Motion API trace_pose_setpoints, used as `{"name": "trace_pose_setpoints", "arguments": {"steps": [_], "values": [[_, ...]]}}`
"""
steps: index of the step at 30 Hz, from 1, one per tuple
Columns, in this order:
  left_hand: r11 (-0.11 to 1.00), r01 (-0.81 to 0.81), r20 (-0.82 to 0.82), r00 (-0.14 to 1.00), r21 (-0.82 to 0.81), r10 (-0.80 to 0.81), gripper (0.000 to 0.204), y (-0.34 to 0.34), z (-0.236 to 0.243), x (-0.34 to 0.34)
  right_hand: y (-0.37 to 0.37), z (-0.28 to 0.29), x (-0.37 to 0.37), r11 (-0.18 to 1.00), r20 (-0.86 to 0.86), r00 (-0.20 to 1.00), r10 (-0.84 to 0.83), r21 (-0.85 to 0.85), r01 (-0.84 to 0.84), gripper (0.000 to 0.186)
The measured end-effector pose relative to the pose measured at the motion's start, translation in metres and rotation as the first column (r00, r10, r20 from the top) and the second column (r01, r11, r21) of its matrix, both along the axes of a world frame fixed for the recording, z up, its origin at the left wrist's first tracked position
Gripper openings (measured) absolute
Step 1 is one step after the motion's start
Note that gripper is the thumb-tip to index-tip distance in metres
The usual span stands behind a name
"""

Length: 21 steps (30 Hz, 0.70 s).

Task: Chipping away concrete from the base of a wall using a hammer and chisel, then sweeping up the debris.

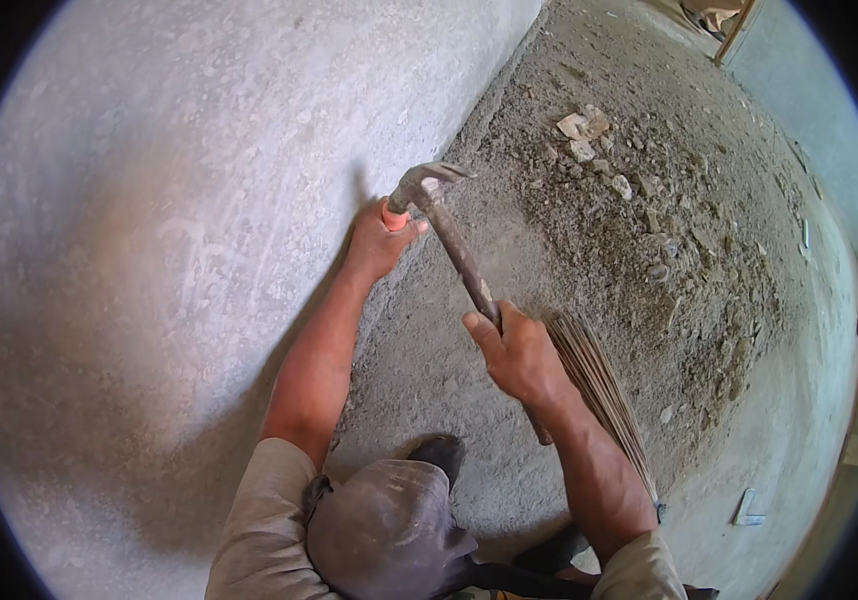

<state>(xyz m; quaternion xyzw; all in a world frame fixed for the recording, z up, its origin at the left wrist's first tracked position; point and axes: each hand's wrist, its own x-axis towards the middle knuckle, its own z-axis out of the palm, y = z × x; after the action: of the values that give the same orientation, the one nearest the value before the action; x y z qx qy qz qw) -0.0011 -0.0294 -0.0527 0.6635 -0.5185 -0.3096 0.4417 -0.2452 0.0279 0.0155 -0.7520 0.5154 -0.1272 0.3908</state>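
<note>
My right hand [521,352] is wrapped round the wooden handle of a claw hammer [461,255]. The handle's end sticks out below my fist. Up by the wall, my left hand [377,243] is closed round an orange-red handle [394,216], its kind mostly hidden by my fingers and the hammer head. The hammer's striking face is over the top of that handle, touching it or very close. The claw points away to the right. My left hand is close against the pale plastered wall [219,200].
Grey rubble [689,240] with pale broken chunks [584,125] is heaped on the floor to the right. A stick broom [599,385] lies beside my right forearm. An L-shaped metal piece [747,508] rests at lower right. My dusty knee [379,525] is below my hands.
</note>
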Motion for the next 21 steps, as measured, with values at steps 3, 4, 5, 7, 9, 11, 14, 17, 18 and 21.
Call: {"name": "trace_pose_setpoints", "arguments": {"steps": [3,4,5,7,9,11,14,17,18,21], "values": [[0.999,0.009,0.065,0.998,-0.047,-0.006,0.034,0.000,-0.004,0.008,-0.001,0.030,-0.013,0.973,0.160,0.980,-0.123,0.216,0.087,0.043],[0.999,-0.002,0.064,0.998,-0.046,0.005,0.034,0.002,-0.002,0.011,0.002,0.038,-0.020,0.938,0.254,0.938,-0.235,0.312,0.151,0.040],[1.000,0.001,0.121,0.993,-0.001,-0.001,0.034,0.005,0.000,0.016,0.005,0.050,-0.030,0.934,0.374,0.881,-0.292,0.311,0.178,0.035],[0.999,-0.004,0.169,0.986,0.038,-0.003,0.034,0.007,0.009,0.018,-0.011,0.081,-0.053,0.950,0.716,0.688,-0.118,-0.121,0.289,0.046],[0.999,0.010,0.123,0.992,0.038,-0.015,0.032,0.002,0.011,0.003,-0.031,0.149,-0.058,0.915,0.974,0.225,-0.031,-0.063,0.399,0.054],[0.999,0.000,0.121,0.993,0.046,-0.006,0.033,0.001,0.013,0.002,-0.041,0.167,-0.056,0.864,0.965,0.181,0.191,-0.253,0.436,0.054],[1.000,0.004,0.078,0.997,0.027,-0.006,0.034,-0.001,0.014,0.002,-0.031,0.100,-0.047,0.906,0.793,0.585,0.172,-0.361,0.222,0.041],[0.999,-0.005,0.136,0.991,0.054,-0.002,0.035,-0.002,-0.007,0.007,0.006,0.007,-0.001,0.988,-0.067,0.997,-0.041,0.145,0.051,0.042],[0.995,-0.037,0.240,0.971,0.097,0.013,0.035,-0.006,-0.017,0.014,0.014,-0.011,-0.007,1.000,-0.010,1.000,-0.007,0.008,0.007,0.044],[0.993,0.050,0.083,0.995,0.105,-0.059,0.033,0.008,-0.008,0.007,0.023,0.027,-0.029,0.986,0.171,0.980,-0.105,0.144,0.081,0.045]]}}
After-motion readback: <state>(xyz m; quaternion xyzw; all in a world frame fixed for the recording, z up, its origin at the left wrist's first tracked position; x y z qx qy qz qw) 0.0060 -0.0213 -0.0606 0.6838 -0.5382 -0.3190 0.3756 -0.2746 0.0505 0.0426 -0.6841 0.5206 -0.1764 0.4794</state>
